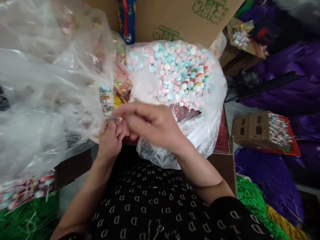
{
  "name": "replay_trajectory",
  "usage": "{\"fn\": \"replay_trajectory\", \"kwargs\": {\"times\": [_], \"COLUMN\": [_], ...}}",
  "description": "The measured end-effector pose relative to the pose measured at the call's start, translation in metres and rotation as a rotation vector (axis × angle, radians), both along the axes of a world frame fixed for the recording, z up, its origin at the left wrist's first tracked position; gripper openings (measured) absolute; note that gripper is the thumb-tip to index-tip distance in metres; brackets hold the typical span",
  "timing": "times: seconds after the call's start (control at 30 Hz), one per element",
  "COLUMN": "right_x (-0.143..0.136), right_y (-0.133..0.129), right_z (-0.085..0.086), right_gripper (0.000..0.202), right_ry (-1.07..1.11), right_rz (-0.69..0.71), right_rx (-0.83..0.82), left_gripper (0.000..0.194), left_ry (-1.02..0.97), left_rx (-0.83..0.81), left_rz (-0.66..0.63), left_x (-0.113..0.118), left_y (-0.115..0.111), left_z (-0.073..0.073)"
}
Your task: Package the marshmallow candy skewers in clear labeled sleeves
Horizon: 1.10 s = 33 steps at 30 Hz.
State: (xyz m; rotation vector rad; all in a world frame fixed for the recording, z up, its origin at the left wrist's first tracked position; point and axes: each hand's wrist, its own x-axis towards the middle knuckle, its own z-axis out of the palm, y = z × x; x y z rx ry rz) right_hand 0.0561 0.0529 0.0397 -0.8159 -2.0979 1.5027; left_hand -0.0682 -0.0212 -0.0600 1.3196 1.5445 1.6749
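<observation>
My left hand (110,135) is closed, its fingers curled together in front of my body. Whatever it grips is small and mostly hidden; a bit of pink shows by the fingertips. Reaching across to it, my right hand (153,125) is smeared by motion, and its fingers overlap the left ones. Just beyond them are yellow strips (119,100) and a clear plastic bag with a printed label (105,101). Behind my right hand lies an open clear bag (217,90) of pink, blue and white round candies (170,61), with several candy skewers (196,78) on top.
Crumpled plastic sheeting (52,83) fills the left side. A large cardboard box (172,20) stands behind the candies. Smaller boxes (257,128) with candies sit at the right, near purple bags (295,76). Green tinsel (27,213) lies low at the left.
</observation>
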Motion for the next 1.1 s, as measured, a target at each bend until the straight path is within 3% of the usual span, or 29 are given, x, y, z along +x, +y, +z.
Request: {"fn": "replay_trajectory", "kwargs": {"times": [0.03, 0.1, 0.2, 0.3, 0.4, 0.7, 0.9, 1.1], "right_x": [-0.008, -0.022, -0.034, -0.036, -0.038, -0.046, -0.037, -0.034], "right_y": [0.015, 0.037, 0.047, 0.043, 0.039, 0.056, 0.068, 0.065], "right_z": [-0.008, -0.029, -0.061, -0.081, -0.089, -0.097, -0.093, -0.095], "right_gripper": [0.033, 0.038, 0.035, 0.035, 0.039, 0.032, 0.014, 0.01], "right_ry": [-0.074, -0.296, -0.659, -0.835, -0.842, -0.803, -0.484, -0.287], "right_rz": [-0.003, -0.018, 0.053, 0.075, 0.073, -0.027, -0.162, -0.214], "right_rx": [0.047, 0.233, 0.496, 0.636, 0.695, 0.583, 0.25, 0.128], "left_gripper": [0.052, 0.047, 0.041, 0.041, 0.041, 0.046, 0.045, 0.039], "left_ry": [-0.044, -0.421, -0.853, -0.894, -0.902, -0.962, -0.946, -0.916], "left_rx": [-0.01, -0.045, -0.078, -0.055, -0.045, -0.109, -0.095, -0.02], "left_rz": [0.036, 0.123, 0.14, 0.108, 0.101, 0.131, 0.094, 0.04], "left_x": [0.0, 0.002, 0.003, 0.002, 0.002, 0.002, 0.002, -0.001], "left_y": [0.0, 0.0, 0.0, -0.001, -0.001, -0.001, -0.002, -0.004], "left_z": [0.001, 0.002, 0.002, 0.001, 0.0, 0.0, -0.001, -0.009]}}
